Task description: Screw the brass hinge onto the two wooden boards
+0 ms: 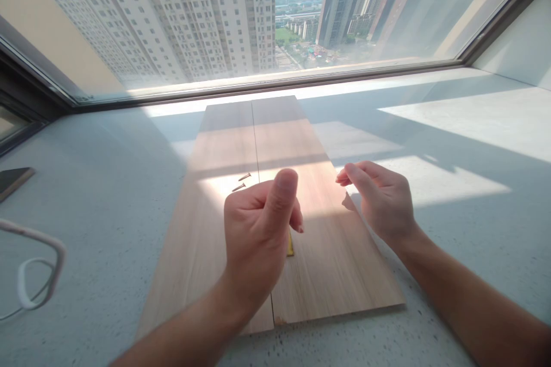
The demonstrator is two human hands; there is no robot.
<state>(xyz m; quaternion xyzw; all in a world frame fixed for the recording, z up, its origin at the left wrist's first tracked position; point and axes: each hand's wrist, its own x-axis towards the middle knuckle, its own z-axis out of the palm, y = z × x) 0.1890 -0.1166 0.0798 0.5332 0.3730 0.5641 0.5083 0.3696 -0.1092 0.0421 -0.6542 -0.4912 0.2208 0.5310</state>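
Observation:
Two pale wood-grain boards, a left board (185,252) and a right board (336,264), lie side by side with a thin seam between them. My left hand (258,229) is above the seam, fingers curled and thumb up; whatever it holds, if anything, is hidden. Partly covered behind it, a brass-coloured metal piece (290,245) rests near the seam. Two screws, an upper screw (245,176) and a lower screw (239,187), lie on the left board just beyond that hand. My right hand (383,198) is at the right board's edge, its fingers pinched together, with nothing I can make out between them.
The boards rest on a speckled light sill (107,212) below a large window (241,23) with a dark frame. On the left are a white cable (55,252) and a flat dark object (15,180). Strips of sunlight and shadow cross the surface.

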